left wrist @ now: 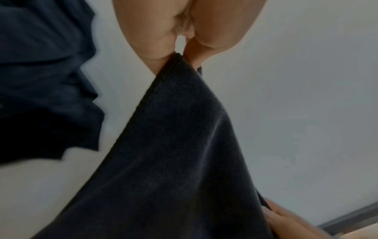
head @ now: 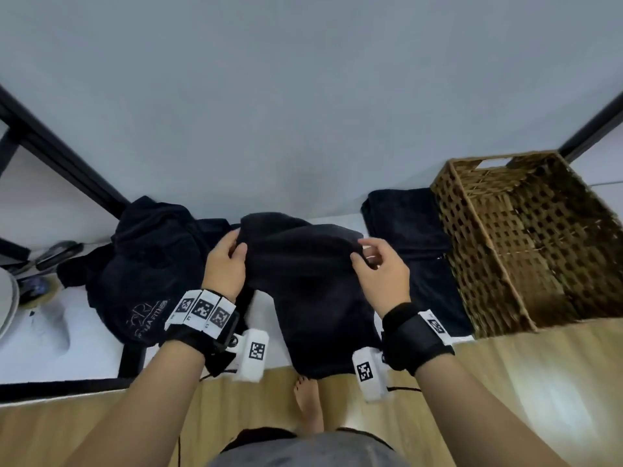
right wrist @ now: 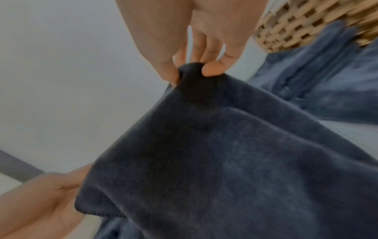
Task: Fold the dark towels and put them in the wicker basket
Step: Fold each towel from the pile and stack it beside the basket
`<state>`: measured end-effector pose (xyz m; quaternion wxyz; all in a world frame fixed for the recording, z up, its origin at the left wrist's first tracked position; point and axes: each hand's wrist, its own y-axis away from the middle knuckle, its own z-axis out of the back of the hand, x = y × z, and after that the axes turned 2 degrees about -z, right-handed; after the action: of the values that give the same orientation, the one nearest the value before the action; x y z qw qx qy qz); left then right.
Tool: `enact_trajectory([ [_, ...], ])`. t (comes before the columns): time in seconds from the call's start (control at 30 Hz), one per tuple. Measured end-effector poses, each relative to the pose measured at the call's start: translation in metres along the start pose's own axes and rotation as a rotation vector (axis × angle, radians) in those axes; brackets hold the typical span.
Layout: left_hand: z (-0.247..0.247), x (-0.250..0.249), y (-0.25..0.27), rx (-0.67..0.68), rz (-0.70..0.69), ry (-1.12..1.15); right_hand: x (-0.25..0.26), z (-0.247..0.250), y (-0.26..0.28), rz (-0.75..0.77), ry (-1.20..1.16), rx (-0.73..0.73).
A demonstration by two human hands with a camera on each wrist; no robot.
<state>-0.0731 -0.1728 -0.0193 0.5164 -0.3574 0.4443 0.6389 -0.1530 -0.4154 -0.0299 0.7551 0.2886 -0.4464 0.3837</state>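
Item 1, held dark towel (head: 313,284): lifted over the white surface (head: 84,348), to the left of the wicker basket; its lower part hangs past the surface's near edge. The top edge is stretched between both hands.

Item 2, left hand (head: 225,264): clamped on the towel's upper left corner, farther from the basket. In the left wrist view the thumb and fingers (left wrist: 151,48) pinch the hemmed edge.

Item 3, right hand (head: 379,274): clamped on the upper right corner, the end nearer the basket. In the right wrist view the fingertips (right wrist: 211,69) and thumb nip a small bunch of cloth.

Item 4, wicker basket (head: 526,244): brown open weave, rectangular, with a cut-out handle in its far wall; stands at the right end of the surface. No towel is visible inside it.

Item 5, folded dark towel (head: 414,244): lies flat on the surface, touching the basket's left wall.

Item 6, heap of dark towels (head: 148,267): unfolded, well left of the basket, beyond the left hand; pale lettering shows on one, too blurred to read in full.

Item 7, black frame bars (head: 57,153): stand against the pale wall, far left of the basket.
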Motion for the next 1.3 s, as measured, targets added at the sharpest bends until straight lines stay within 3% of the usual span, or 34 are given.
enact_trajectory([
  [0.1,-0.012,0.073,-0.009,0.093,0.232,-0.325,-0.054,-0.025,0.005,-0.216,0.163,0.263],
  [0.17,-0.02,0.112,-0.016,0.161,0.375,-0.385,-0.088,-0.038,0.003,-0.274,0.318,0.371],
  [0.23,-0.026,0.141,-0.021,0.176,0.473,-0.352,-0.111,-0.048,-0.002,-0.303,0.382,0.345],
  [0.3,-0.031,0.157,-0.026,0.136,0.531,-0.339,-0.125,-0.058,-0.011,-0.349,0.368,0.227],
  [0.43,-0.039,0.166,-0.045,0.05,0.562,-0.256,-0.137,-0.07,-0.042,-0.376,0.32,0.019],
  [0.5,-0.042,0.163,-0.057,0.027,0.562,-0.129,-0.137,-0.07,-0.054,-0.365,0.327,0.076],
  [0.6,-0.05,0.151,-0.065,0.052,0.576,0.016,-0.133,-0.066,-0.059,-0.367,0.479,0.307],
  [0.7,-0.054,0.144,-0.065,0.29,0.56,-0.277,-0.128,-0.058,-0.059,-0.387,0.724,0.523],
  [0.77,-0.055,0.14,-0.061,0.447,0.53,-0.673,-0.121,-0.058,-0.063,-0.384,0.888,0.545],
  [0.8,-0.056,0.138,-0.059,0.425,0.481,-0.808,-0.118,-0.06,-0.066,-0.385,0.917,0.522],
  [0.87,-0.063,0.133,-0.057,0.276,0.372,-0.846,-0.11,-0.069,-0.075,-0.423,0.771,0.427],
  [0.93,-0.072,0.13,-0.064,0.096,0.306,-0.71,-0.105,-0.079,-0.087,-0.535,0.483,0.307],
  [1.03,-0.079,0.128,-0.085,-0.06,0.42,-0.494,-0.104,-0.087,-0.098,-0.663,0.209,0.204],
  [1.1,-0.076,0.131,-0.098,-0.038,0.54,-0.355,-0.109,-0.089,-0.099,-0.672,0.193,0.218],
  [1.2,-0.069,0.138,-0.107,0.1,0.753,-0.068,-0.11,-0.087,-0.096,-0.685,0.07,0.156],
  [1.23,-0.067,0.138,-0.108,0.1,0.745,0.002,-0.11,-0.086,-0.096,-0.685,-0.01,0.111],
  [1.3,-0.065,0.135,-0.113,-0.02,0.524,0.058,-0.109,-0.083,-0.1,-0.637,-0.159,0.025],
])
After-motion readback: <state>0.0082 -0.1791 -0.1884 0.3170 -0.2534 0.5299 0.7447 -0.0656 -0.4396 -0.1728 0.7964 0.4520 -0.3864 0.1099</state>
